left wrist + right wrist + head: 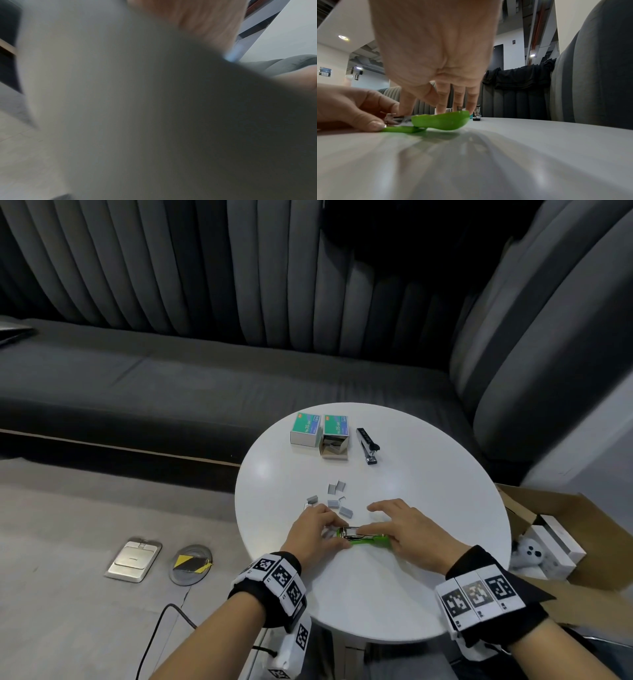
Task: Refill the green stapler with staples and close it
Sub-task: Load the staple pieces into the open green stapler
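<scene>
Green stapler (364, 539) flat; long axis left-right between both hands.

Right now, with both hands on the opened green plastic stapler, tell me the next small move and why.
Probably seat the strip fully in the metal channel. The green plastic stapler lies open on the round white table; the left hand pinches at its metal end, and the right hand steadies the green lid.

Head: looks down from above and behind both hands onto the table (394, 594); hands at lower centre.
Left wrist: pressed close to a blurred grey surface; little readable.
Right wrist: sits low at table level behind the right hand (433, 51), facing forward along its fingers.
Shared: head and right wrist both show the stapler (363, 537) (440, 121) and left hand (313, 534) (351, 106).
</scene>
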Demonstrator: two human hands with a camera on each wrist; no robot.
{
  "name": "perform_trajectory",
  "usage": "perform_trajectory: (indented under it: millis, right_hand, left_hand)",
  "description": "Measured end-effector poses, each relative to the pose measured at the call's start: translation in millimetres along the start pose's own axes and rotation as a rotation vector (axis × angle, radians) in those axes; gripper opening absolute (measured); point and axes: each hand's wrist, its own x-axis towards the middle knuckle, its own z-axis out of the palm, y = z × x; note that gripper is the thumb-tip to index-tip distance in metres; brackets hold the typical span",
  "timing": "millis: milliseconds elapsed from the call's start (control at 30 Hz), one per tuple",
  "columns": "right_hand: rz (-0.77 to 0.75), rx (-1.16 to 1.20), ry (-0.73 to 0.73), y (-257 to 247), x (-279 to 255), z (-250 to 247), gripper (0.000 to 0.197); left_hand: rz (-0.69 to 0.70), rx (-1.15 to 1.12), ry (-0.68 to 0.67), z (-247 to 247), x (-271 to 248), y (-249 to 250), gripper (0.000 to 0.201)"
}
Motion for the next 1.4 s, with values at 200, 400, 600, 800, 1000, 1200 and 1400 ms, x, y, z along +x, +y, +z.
perform_trajectory:
  millis: [200,400,600,800,1000,1200,1400]
  right_hand:
    - [0.004,-0.03,-0.012,0.8,-5.0,0.2,0.049]
    - [0.001,-0.04,-0.004,2.0,-5.5,-2.4,0.046]
    - [0.016,-0.028,0.009,2.5,-7.5,-1.7,0.043]
    - [0.039,0.073,0.081,1.1,-1.7,-1.2,0.046]
    - [0.072,0.083,0.091,6.4,-2.2,-4.6,0.04]
    - [0.044,0.073,0.051,0.7,-4.7,-2.1,0.037]
    - [0.021,0.034,0.054,1.5,-1.9,-0.9,0.048]
  left_hand:
    - [0.002,-0.012,0.0,-0.3,-0.4,-0.6,0.03]
    - [-0.005,-0.015,-0.006,-0.7,-1.2,-0.8,0.029]
    - [-0.014,-0.021,0.003,0.6,-0.4,-1.2,0.029]
    - [-0.005,-0.027,0.007,-0.8,-1.7,0.6,0.028]
    - [-0.021,-0.041,0.016,0.8,-1.7,-1.3,0.028]
    - [-0.021,-0.035,0.018,1.2,-2.5,0.5,0.026]
    - [-0.016,-0.043,0.032,1.5,-3.4,0.8,0.026]
